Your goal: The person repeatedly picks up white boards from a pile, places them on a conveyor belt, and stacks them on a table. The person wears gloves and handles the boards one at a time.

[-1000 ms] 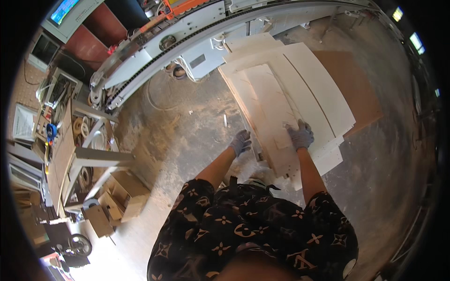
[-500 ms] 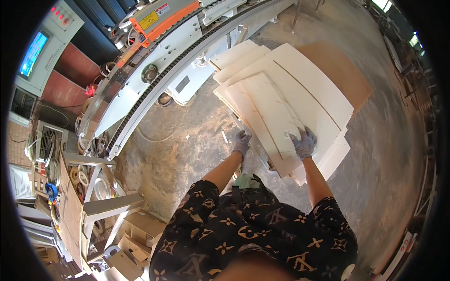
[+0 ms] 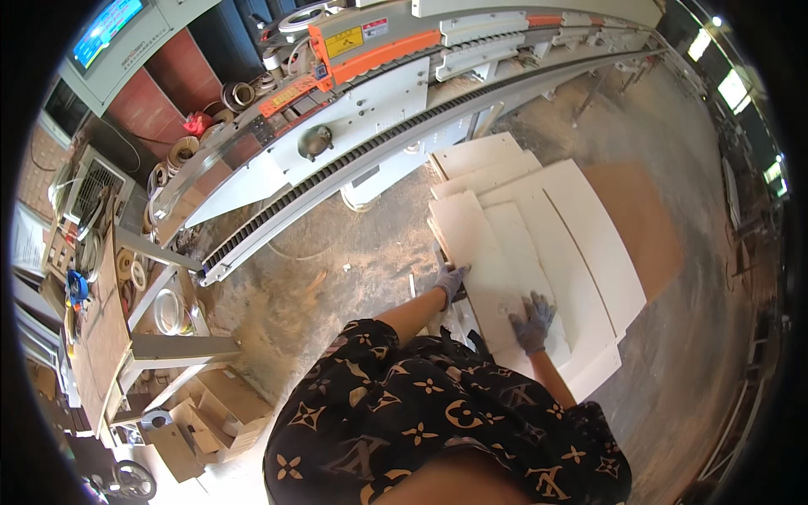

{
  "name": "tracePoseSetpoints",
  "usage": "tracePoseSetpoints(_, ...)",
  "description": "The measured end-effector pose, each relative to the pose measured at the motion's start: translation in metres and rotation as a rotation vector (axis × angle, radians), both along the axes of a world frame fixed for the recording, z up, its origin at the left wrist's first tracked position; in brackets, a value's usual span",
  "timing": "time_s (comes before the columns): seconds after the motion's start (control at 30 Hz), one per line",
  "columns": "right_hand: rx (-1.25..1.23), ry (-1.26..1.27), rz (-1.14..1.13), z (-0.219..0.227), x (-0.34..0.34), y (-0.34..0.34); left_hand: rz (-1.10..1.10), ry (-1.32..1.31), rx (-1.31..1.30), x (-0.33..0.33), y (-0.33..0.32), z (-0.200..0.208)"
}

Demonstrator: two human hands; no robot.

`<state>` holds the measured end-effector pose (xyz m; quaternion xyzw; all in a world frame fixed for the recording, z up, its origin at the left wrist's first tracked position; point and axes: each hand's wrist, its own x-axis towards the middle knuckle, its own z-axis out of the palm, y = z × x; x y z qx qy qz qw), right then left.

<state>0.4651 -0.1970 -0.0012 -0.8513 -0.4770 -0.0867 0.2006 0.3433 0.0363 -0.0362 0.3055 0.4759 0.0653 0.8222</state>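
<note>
Stacked white boards [image 3: 581,244] lie before me, fanned out in uneven layers, the far one with a curved edge and a dark groove. Both my hands wear grey gloves. My left hand [image 3: 451,282] is at the left edge of a white board [image 3: 471,244] on top, its fingers closed round that edge; the fingertips underneath are hidden. On the top of the boards, further right, my right hand [image 3: 532,323] lies flat with its fingers spread. Dusty smears mark the upper faces.
A long machine with a black chain track [image 3: 370,151] and an orange guard [image 3: 379,57] runs across the far side. Brown sheet [image 3: 635,219] lies beyond the stack. At left stand a workbench [image 3: 97,337] with tape rolls, cardboard boxes [image 3: 206,412] and a control cabinet with a screen [image 3: 108,32].
My view has shifted, so the machine and stack sit lower. My left hand has come onto the board's edge, and the top board lies further left over the others. My right hand stays flat.
</note>
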Motion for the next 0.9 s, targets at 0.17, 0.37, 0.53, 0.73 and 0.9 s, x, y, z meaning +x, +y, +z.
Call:
tracePoseSetpoints(0.17,-0.037,0.043,-0.083,-0.008,-0.009,0.001,-0.157,0.191,0.412,0.002,-0.001,0.038)
tracePoseSetpoints(0.37,0.510,0.677,-0.498,-0.004,-0.028,0.015,-0.209,0.249,0.594,0.012,0.007,0.013)
tracePoseSetpoints(0.53,0.929,1.677,-0.799,-0.013,0.004,-0.004,-0.503,-0.164,0.236,0.026,0.021,0.065)
tracePoseSetpoints(0.73,1.527,1.557,-0.613,-0.051,0.097,-0.085,-0.384,0.009,0.975,0.007,0.039,0.021)
tracePoseSetpoints(0.9,0.782,0.625,-0.852,0.010,0.048,-0.094,-0.153,0.070,0.395,-0.020,0.048,-0.055)
